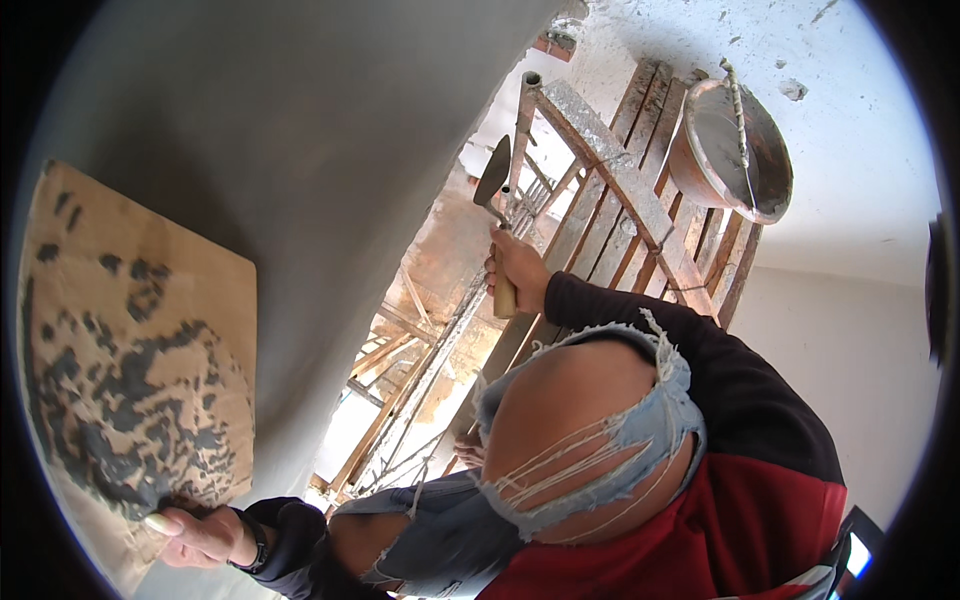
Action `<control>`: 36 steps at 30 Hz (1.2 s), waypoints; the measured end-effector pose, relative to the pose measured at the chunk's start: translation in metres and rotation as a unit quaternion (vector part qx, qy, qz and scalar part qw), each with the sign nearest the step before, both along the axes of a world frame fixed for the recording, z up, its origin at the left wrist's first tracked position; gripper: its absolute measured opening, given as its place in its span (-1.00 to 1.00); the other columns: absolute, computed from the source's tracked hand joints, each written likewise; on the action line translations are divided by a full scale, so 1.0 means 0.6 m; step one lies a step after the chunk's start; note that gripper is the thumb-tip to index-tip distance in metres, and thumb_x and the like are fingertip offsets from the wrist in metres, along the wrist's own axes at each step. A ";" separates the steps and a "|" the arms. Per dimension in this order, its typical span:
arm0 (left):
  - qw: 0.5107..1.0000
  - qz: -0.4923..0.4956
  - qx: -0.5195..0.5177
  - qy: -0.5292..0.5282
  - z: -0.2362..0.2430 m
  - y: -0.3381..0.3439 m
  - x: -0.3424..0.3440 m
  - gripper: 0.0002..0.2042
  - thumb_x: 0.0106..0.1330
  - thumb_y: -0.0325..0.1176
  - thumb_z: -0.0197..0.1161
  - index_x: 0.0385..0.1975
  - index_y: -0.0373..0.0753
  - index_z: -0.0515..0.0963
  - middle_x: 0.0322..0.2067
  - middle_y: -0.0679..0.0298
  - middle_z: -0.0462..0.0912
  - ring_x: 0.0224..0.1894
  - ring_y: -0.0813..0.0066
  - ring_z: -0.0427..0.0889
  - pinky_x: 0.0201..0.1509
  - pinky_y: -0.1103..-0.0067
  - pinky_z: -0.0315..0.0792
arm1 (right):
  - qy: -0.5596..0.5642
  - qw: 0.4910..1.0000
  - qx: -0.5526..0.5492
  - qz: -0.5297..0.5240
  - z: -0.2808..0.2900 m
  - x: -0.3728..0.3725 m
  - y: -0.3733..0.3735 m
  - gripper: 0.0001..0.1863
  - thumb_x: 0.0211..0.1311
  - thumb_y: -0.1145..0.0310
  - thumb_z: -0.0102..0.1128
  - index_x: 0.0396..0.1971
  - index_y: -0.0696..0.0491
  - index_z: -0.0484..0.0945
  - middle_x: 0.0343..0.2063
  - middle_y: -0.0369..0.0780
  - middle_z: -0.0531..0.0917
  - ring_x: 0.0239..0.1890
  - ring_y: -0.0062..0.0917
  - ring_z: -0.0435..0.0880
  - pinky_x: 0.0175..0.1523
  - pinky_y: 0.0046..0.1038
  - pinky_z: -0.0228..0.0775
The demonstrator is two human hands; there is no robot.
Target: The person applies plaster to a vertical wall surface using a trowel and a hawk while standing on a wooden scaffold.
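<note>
A tan, flat board (200, 275) smeared with dark grey mortar (125, 400) is at the left, tilted up beside the grey wall. My left hand (205, 538) grips its lower edge, thumb on the smeared face; the fingers behind are partly hidden. Near the middle, my right hand (518, 265) is wrapped around the wooden handle of a pointed trowel (493, 172). Its dark metal blade points up and away, apart from the board and wall. My bent knee (575, 420), in torn jeans, shows below the right hand.
Wooden scaffold planks (590, 235) run at the upper right beside a mortar-crusted metal frame (625, 190). A round bucket (690, 150) with a rope-wrapped handle stands on the planks. Past the grey wall's (330, 130) edge, poles and timbers show lower down.
</note>
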State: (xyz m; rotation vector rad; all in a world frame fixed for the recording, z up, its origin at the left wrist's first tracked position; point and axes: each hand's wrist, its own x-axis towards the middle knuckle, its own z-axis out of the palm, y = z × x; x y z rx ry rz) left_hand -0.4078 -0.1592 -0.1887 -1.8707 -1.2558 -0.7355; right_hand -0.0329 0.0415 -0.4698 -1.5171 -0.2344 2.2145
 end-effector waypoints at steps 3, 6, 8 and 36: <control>0.998 -0.017 0.014 -0.053 -0.009 -0.018 -0.016 -0.72 0.31 -0.62 0.18 0.00 -0.55 0.53 -0.60 0.19 0.45 -0.69 0.42 0.27 -0.62 0.57 0.12 | -0.051 0.998 0.038 -0.005 -0.009 -0.004 -0.006 -0.64 0.38 -0.03 0.07 -0.36 -0.04 0.31 -0.59 -0.32 0.40 -0.62 -0.54 0.41 -0.51 -0.38 0.38; 0.983 0.033 0.029 -0.178 -0.034 0.013 0.006 -0.70 0.39 -0.38 0.09 -0.11 -0.55 0.56 -0.46 0.10 0.57 -0.54 0.35 0.42 -0.46 0.52 0.31 | -0.111 0.992 0.058 -0.010 -0.023 0.020 -0.017 -0.69 0.39 0.02 0.06 -0.35 -0.06 0.30 -0.60 -0.33 0.40 -0.63 -0.56 0.40 -0.51 -0.40 0.34; 0.951 0.041 0.026 -0.305 -0.033 0.043 0.082 -0.60 0.39 -0.21 0.11 -0.22 -0.56 0.57 -0.39 0.06 0.64 -0.43 0.34 0.52 -0.30 0.50 0.37 | -0.134 0.988 0.068 -0.029 -0.016 0.042 -0.013 -0.69 0.39 0.03 0.05 -0.36 -0.06 0.30 -0.60 -0.33 0.39 -0.63 -0.56 0.39 -0.51 -0.40 0.34; 0.988 0.057 0.134 -0.056 0.000 -0.006 0.014 -0.72 0.38 -0.37 0.16 -0.44 -0.51 0.61 -0.69 0.12 0.52 -0.67 0.31 0.45 -0.61 0.44 0.24 | 0.138 0.988 0.023 -0.068 -0.062 -0.068 -0.071 -0.77 0.34 0.23 0.19 -0.40 -0.08 0.31 -0.65 -0.39 0.35 -0.67 -0.61 0.30 -0.56 -0.46 0.19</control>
